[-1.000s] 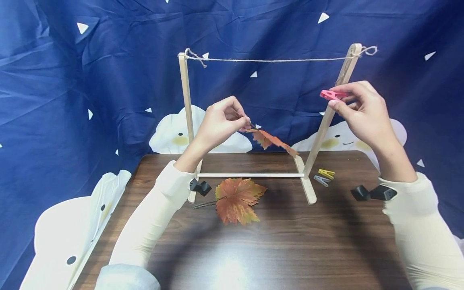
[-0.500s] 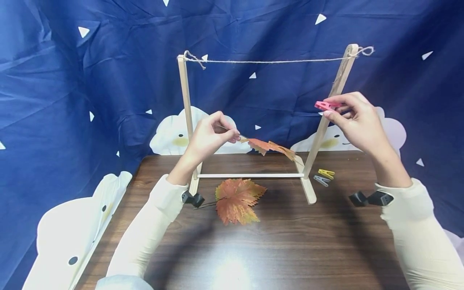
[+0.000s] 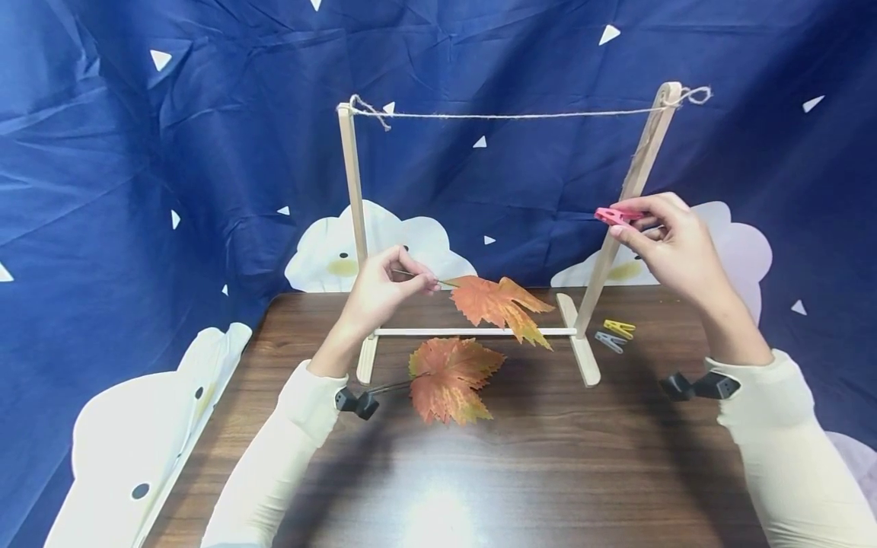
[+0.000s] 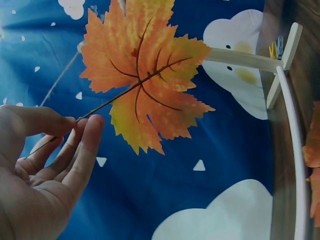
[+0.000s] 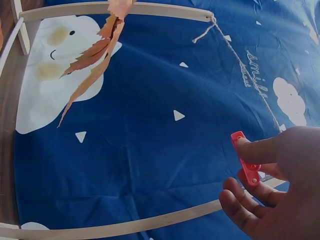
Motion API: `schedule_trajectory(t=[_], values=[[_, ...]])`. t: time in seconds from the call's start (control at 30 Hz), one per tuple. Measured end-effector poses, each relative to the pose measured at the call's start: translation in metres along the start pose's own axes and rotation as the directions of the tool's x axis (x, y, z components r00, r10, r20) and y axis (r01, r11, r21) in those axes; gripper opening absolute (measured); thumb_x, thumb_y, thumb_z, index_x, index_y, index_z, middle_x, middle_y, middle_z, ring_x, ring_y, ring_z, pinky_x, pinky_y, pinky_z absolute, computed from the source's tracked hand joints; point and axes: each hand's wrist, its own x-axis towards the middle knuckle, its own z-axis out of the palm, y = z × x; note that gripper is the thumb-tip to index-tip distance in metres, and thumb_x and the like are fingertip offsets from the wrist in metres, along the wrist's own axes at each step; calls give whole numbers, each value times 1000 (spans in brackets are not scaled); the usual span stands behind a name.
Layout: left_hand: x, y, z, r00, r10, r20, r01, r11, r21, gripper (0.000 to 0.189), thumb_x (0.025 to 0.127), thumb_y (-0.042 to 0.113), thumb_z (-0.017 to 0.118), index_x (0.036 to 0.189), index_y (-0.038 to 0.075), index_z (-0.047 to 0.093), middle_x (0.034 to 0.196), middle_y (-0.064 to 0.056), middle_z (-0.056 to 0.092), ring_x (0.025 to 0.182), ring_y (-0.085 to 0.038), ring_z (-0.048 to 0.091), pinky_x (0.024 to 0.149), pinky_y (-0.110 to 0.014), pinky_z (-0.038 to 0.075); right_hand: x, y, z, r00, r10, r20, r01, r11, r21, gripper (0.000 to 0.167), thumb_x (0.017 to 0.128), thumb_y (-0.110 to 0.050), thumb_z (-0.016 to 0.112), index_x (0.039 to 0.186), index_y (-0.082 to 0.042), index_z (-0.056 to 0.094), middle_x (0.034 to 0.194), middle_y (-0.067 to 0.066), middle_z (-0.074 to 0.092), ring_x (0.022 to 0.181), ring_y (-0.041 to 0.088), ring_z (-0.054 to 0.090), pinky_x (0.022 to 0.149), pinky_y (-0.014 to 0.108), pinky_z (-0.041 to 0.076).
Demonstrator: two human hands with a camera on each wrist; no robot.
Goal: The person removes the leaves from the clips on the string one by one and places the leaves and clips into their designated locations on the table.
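Note:
My left hand (image 3: 387, 289) pinches the thin stem of an orange maple-like leaf (image 3: 496, 301) between thumb and fingertips; the blade points right, in front of the wooden stand's lower part. In the left wrist view the leaf (image 4: 142, 80) spreads flat with dark veins. My right hand (image 3: 674, 243), near the stand's right post, pinches a pink clothespin (image 3: 612, 216) by its handle end. From the right wrist the clothespin (image 5: 245, 159) shows between thumb and fingers. A second orange leaf (image 3: 452, 379) lies on the table below the held one.
A twine line (image 3: 507, 116) stretches between the tops of the wooden stand's posts (image 3: 352, 179), above both hands. A white crossbar (image 3: 473, 332) joins its feet. Yellow (image 3: 620, 329) and grey (image 3: 610, 342) clothespins lie on the table (image 3: 548, 457) right of the stand. Behind hangs a blue curtain (image 3: 521, 61).
My left hand has come down and to the left with the leaf, whose blade has turned to show its face. My right hand has also lowered, still holding the pink clothespin.

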Motion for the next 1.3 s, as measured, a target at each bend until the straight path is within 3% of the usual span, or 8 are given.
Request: schedule_trajectory(t=[0.23, 0.57, 0.73, 1.0, 1.3], values=[[-12, -13, -3, 998, -65, -24, 64, 997, -42, 9, 95, -8, 70, 96, -5, 61, 99, -23, 79, 84, -17, 80, 84, -38, 66, -5, 6, 3, 1000, 20, 22, -20, 1000, -4, 34, 96, -11, 79, 129, -4, 74, 105, -18, 55, 83, -9, 57, 69, 4, 44], [-23, -30, -5, 997, -77, -32, 71, 984, -164, 14, 96, -10, 68, 91, 1, 62, 92, -8, 79, 85, -19, 80, 88, -39, 66, -11, 14, 6, 999, 26, 29, -26, 1000, -6, 34, 96, -12, 80, 128, -4, 74, 104, -20, 58, 84, -8, 57, 71, 4, 44], [-28, -38, -6, 996, -81, -35, 74, 983, -167, 14, 96, -9, 67, 92, 3, 62, 92, -8, 80, 84, -18, 80, 90, -40, 65, -15, 19, 7, 998, 44, 36, -43, 999, -22, 33, 96, -11, 79, 128, -2, 73, 104, -15, 58, 82, -8, 57, 70, 4, 44], [-38, -49, -10, 992, -117, -45, 106, 976, -192, 15, 97, -9, 67, 90, 2, 60, 94, -7, 80, 87, -18, 81, 88, -39, 65, -19, 34, 8, 997, 50, 59, -47, 998, -50, 35, 96, -7, 77, 130, 0, 71, 113, 8, 62, 84, -14, 55, 69, 3, 44], [-53, -68, -16, 987, -150, -66, 137, 976, -170, 13, 96, -9, 67, 90, 0, 60, 93, -4, 80, 85, -14, 80, 87, -35, 65, -29, 49, 9, 996, 60, 72, -58, 998, -33, 34, 95, -4, 77, 128, 1, 72, 107, 1, 61, 84, -12, 56, 71, 3, 46]])
